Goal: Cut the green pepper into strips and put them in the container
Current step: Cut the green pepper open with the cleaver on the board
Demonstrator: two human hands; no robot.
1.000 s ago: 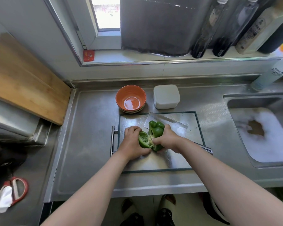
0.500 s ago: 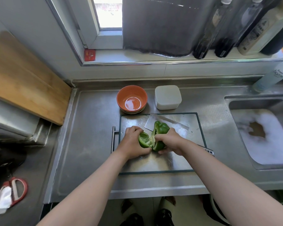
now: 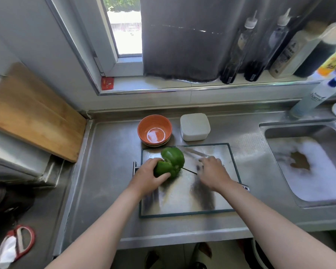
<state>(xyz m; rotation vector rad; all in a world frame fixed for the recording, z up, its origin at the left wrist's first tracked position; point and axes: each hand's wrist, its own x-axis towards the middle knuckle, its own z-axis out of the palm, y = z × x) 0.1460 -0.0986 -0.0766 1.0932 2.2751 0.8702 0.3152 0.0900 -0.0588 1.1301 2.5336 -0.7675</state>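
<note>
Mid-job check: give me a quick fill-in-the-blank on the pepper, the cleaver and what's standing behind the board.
1. The left hand grips the ____ pepper on the cutting board.
2. The right hand is over the cleaver, whose blade lies ____ on the board.
3. Behind the board, the white container stands to the right of the ____ bowl.

Missing words: green; flat; orange.

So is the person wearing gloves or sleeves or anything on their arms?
No gloves, no sleeves: the left hand and right hand are bare, and the left arm and right arm are bare to the picture's edge. No watch or bracelet shows.
</note>
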